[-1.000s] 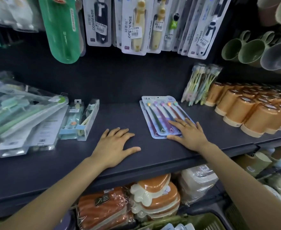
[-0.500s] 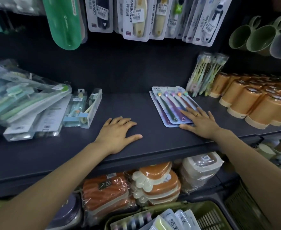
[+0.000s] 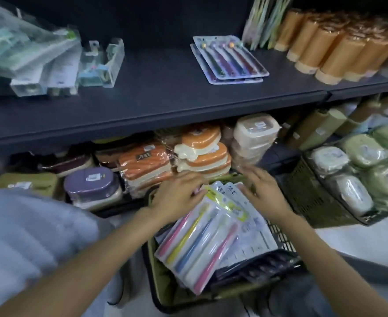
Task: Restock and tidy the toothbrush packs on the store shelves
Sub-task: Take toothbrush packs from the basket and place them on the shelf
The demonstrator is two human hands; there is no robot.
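A green basket (image 3: pixel 163 282) sits low in front of me, holding several toothbrush packs. The top pack (image 3: pixel 202 243) has pink, yellow and blue brushes under a yellow label. My left hand (image 3: pixel 179 195) lies at that pack's upper edge with bent fingers; blur hides whether it grips. My right hand (image 3: pixel 261 191) has spread fingers touching the upper right of the packs behind it. Two flat packs of purple-toned brushes (image 3: pixel 229 60) lie stacked on the dark shelf (image 3: pixel 165 92) above.
Clear toothbrush boxes (image 3: pixel 39 65) are piled at the shelf's left and orange cups (image 3: pixel 339 49) at its right. Below the shelf are wrapped soap boxes (image 3: pixel 202 152). A dark basket (image 3: pixel 321 202) of wrapped round items stands to the right.
Both hands have left the shelf and dropped down to the packs in the basket. My view has tilted downward, so the hanging packs above are out of sight.
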